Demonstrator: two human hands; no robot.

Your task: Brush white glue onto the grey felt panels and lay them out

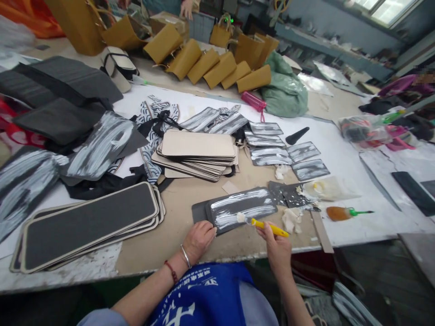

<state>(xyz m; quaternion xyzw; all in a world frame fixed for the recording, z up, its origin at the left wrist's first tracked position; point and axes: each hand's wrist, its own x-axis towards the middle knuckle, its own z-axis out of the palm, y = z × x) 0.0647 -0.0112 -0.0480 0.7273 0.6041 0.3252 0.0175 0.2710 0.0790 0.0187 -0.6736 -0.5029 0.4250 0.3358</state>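
Observation:
My right hand point(277, 246) is closed around the yellow handle of a brush point(270, 227). The brush's pale bristles touch a dark rectangular panel point(243, 206) streaked with white paste, probably glue. At the panel's lower left corner, my left hand point(200, 240) holds its edge with fingers pressed together. Another dark piece point(199, 212) shows from beneath that panel. To the right, a dark scrap point(295, 194) spattered with white lies beside a translucent sheet point(331, 189) with paste on it. A crumpled pale wad point(292, 220) sits near the brush handle.
Dark panels with beige borders point(91, 222) are stacked at left; beige panels point(199, 144) are piled at centre. Several paste-streaked pieces point(270, 156) lie behind. An amber bottle with a green nozzle point(338, 213) lies at right. Brown bags point(190, 59) line the back, near another person's hand point(186, 8).

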